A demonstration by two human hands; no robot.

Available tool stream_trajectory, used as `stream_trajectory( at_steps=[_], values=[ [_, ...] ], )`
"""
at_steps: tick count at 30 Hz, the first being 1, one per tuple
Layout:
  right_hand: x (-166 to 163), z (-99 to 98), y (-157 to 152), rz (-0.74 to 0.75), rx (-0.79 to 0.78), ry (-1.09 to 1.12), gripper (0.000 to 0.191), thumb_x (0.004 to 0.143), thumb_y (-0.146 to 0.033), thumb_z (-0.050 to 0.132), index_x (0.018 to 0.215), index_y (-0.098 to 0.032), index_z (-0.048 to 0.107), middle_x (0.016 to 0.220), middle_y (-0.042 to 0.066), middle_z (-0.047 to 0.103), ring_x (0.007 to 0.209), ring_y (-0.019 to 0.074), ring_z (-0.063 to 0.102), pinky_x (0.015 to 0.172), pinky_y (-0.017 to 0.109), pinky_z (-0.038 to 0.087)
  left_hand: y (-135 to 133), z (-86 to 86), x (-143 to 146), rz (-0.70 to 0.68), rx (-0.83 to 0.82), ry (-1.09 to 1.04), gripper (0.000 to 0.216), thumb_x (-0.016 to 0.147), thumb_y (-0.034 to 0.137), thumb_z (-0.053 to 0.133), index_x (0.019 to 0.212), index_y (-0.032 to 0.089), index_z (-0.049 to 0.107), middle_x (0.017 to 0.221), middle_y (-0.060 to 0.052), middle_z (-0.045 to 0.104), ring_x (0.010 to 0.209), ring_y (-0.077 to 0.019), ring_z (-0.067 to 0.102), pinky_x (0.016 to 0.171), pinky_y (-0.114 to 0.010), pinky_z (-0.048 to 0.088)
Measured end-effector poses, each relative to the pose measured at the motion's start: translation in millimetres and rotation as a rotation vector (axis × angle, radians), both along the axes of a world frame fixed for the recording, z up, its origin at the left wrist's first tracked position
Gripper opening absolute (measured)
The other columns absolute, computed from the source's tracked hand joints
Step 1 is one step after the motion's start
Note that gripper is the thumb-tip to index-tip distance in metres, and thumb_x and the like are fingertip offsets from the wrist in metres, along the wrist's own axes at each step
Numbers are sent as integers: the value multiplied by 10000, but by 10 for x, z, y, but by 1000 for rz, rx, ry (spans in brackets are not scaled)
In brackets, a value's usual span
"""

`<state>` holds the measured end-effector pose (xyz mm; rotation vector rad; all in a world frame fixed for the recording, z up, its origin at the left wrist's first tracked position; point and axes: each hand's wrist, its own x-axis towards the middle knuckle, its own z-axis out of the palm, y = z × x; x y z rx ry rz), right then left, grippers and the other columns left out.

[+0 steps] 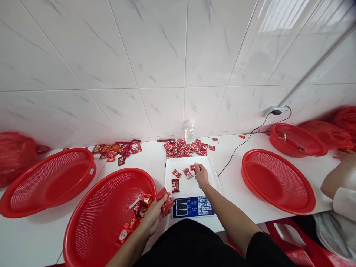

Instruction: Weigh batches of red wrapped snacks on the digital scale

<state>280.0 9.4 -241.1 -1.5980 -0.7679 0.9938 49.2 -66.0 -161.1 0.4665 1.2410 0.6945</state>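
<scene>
Your right hand (201,175) is pinching a red sachet (192,167), likely light, slick, best end-gripped; your left hand (152,217) is clasping red packaging (167,206).

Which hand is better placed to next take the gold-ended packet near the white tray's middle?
Probably the right hand: it's over the white tray, beside the gold-ended packet, though holding a red packet. The left hand is farther off, by the tray's near-left corner, and holds red packaging.
</scene>
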Motion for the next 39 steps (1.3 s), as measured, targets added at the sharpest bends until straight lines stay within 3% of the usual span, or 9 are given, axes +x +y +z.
stream_trajectory(
  at_steps=[8,14,20,24,28,32,35,37,39],
  values=[
    [1299,151,-647,-353,14,562,301,812,-505,568,761,-208,553,614,-3,572,498,109,539,400,209,445,54,-46,50,-3,1,10,274,818,254,673,1056,144,593,989,-126,703,894,-233,697,693,-311,581],
    [2299,337,-1082,-652,85,719,444,981,-425,162,902,-216,545,746,43,605,659,125,649,519,247,562,76,-54,103,-50,-14,21,307,816,286,678,1074,146,586,1017,-130,698,897,-229,693,719,-324,581],
    [2599,360,-1202,-903,205,838,606,892,-661,243,1358,-284,336,1291,166,451,1028,224,637,698,437,601,69,-39,141,-61,-24,-17,334,785,302,709,1065,156,600,992,-119,703,872,-216,696,728,-322,582],
    [2615,356,-1214,-921,170,660,617,870,-654,292,1428,-417,179,1463,99,258,1174,236,547,769,489,581,38,-62,81,-34,-29,3,299,805,281,688,1059,152,597,996,-121,703,867,-214,697,713,-319,585],
    [2284,383,-992,-752,141,458,633,861,-625,323,1423,-346,238,1458,118,264,1212,221,523,853,459,557,-4,-75,4,-9,-45,27,234,829,254,660,1024,144,595,996,-126,703,889,-227,696,696,-314,584],
    [1321,311,-584,-441,148,270,631,769,-562,566,1329,-307,429,1431,93,382,1251,232,487,1007,447,454,-35,-40,-29,21,-35,24,225,860,242,617,1054,133,585,995,-136,702,884,-229,697,696,-320,581],
    [409,203,-350,-46,115,42,612,610,-483,777,1157,-254,624,1436,98,417,1356,313,335,1111,498,283,-50,-16,-34,26,-33,31,249,865,240,609,1085,129,576,992,-137,703,878,-227,697,705,-321,577],
    [-96,142,-256,415,41,-448,673,702,-568,691,1297,-296,538,1547,73,230,1431,336,130,1126,553,157,-60,-15,-44,31,-28,31,251,865,244,607,1085,127,576,989,-136,703,875,-224,696,706,-317,574],
    [-437,97,-199,705,-22,-787,724,759,-621,609,1399,-349,407,1578,61,124,1436,370,25,1087,631,90,-73,-29,-68,34,-21,20,251,864,253,607,1080,129,576,989,-130,704,870,-221,695,719,-320,571]
  ],
)
